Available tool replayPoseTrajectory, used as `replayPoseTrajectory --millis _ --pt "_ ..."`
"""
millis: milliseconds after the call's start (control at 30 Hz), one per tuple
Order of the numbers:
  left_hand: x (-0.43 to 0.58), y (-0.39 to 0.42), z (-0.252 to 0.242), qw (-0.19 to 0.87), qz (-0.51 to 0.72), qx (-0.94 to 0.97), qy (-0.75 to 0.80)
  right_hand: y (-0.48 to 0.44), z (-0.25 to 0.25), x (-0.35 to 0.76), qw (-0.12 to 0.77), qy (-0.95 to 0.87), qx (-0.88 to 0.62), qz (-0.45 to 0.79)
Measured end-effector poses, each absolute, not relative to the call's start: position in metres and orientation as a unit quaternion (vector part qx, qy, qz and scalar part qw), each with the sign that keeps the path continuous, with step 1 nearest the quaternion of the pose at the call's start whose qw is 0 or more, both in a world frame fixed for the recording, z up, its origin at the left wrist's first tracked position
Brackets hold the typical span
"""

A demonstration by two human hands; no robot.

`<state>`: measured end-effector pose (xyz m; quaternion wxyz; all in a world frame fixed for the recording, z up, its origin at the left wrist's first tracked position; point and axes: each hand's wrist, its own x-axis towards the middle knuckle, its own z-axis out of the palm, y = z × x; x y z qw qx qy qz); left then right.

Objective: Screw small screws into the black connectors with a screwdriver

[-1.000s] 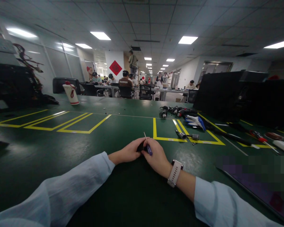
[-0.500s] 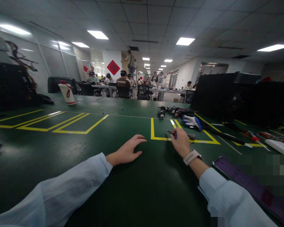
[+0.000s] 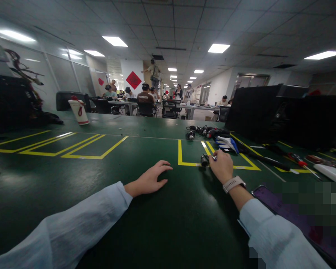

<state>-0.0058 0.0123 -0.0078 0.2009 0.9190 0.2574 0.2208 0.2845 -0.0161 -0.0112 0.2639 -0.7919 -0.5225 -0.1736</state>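
My left hand lies on the green table with its fingers spread and nothing in it. My right hand, with a white watch at the wrist, reaches forward over the yellow-taped square. Its fingers are closed around a small dark metal part that rests at the square's near edge. The small purple-handled tool seen earlier is hidden by the hand or out of sight.
Beyond the square lie several dark tool parts and a blue-and-white glove. A red-handled screwdriver and a tablet are at the right. A white cup stands far left. Black screens rise at the right; people sit at far desks.
My right hand left my left hand, carrying the purple-handled tool forward to the yellow square, and now closes on a dark metal part there. My left hand opened flat on the table.
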Motion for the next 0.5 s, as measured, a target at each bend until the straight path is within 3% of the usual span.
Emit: replayPoseTrajectory --millis 233,500 --pt "-0.004 0.012 -0.008 0.191 0.221 0.923 0.251 -0.011 -0.018 0.300 0.242 -0.517 -0.809 -0.143" --pt "-0.004 0.011 -0.006 0.175 0.224 0.925 0.254 -0.016 -0.015 0.292 0.332 -0.494 -0.790 -0.149"
